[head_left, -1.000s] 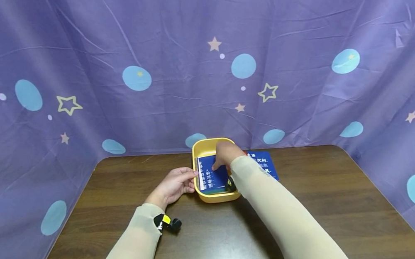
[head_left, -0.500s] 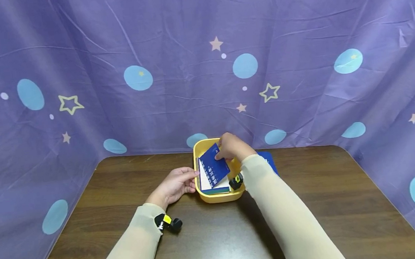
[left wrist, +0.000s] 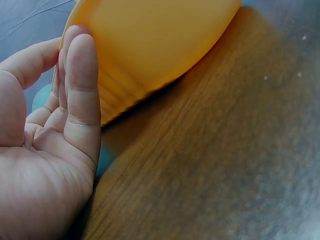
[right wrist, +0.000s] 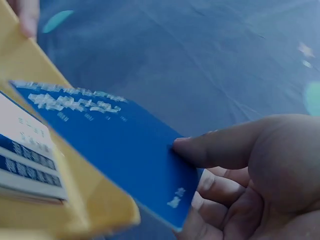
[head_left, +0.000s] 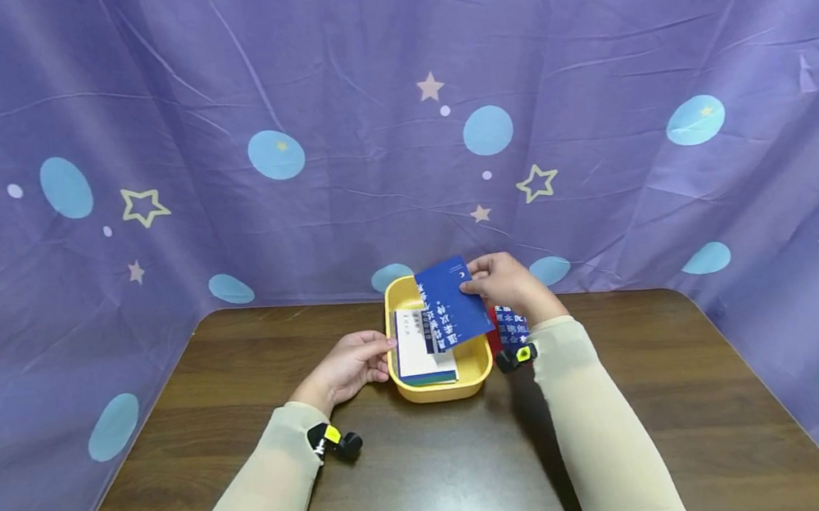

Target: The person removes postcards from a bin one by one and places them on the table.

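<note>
A blue card with white lettering is pinched between the thumb and fingers of my right hand, tilted above the yellow plastic basket. In the right wrist view the thumb lies on the face of the card and the fingers are behind it. My left hand grips the basket's left side. Its thumb is at the rim and its fingers are against the outer wall, as the left wrist view shows. Inside the basket lies a stack of cards with a white one on top, partly covered by the blue card.
To the right of the basket, blue cards with white lettering lie on the wooden table, partly behind my right hand and wrist camera. A red edge shows beside them. A purple curtain hangs along the table's back and sides.
My right hand has lifted the blue card out of the basket and carried it up and to the right, uncovering the white card. My left hand stays at the basket.
</note>
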The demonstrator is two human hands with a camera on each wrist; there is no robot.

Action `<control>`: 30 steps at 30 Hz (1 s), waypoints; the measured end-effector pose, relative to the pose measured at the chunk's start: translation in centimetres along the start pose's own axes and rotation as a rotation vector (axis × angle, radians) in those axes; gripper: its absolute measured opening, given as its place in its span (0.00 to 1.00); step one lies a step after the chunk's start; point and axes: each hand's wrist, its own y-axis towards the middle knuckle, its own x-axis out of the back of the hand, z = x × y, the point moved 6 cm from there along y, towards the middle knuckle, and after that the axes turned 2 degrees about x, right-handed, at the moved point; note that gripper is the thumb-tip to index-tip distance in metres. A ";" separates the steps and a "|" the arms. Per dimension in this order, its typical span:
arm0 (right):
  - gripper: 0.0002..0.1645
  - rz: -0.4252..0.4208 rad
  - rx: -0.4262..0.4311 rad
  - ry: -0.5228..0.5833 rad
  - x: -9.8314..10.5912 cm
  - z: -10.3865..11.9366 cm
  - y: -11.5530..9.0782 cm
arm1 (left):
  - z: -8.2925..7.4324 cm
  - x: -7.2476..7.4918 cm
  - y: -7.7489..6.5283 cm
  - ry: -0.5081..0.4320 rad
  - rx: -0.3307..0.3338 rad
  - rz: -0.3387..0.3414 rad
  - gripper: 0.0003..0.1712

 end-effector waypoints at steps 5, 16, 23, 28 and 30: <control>0.23 -0.056 0.014 0.069 3.5 -1.4 -1.6 | 0.0 -0.1 -0.1 0.007 0.010 -0.014 0.06; 0.29 -0.160 -0.006 -0.054 10.1 -4.7 -4.2 | 0.0 -0.2 -0.1 0.021 0.001 -0.016 0.07; 0.29 -0.193 -0.070 -0.043 12.7 -6.8 -5.1 | 0.0 0.1 0.0 0.022 0.006 -0.030 0.06; 0.27 -0.177 -0.140 0.090 13.2 -9.3 -4.9 | 0.0 0.0 0.0 0.021 0.003 -0.010 0.06; 0.26 -0.167 -0.160 0.156 13.0 -10.4 -4.7 | 0.0 0.0 0.1 0.014 0.003 -0.005 0.06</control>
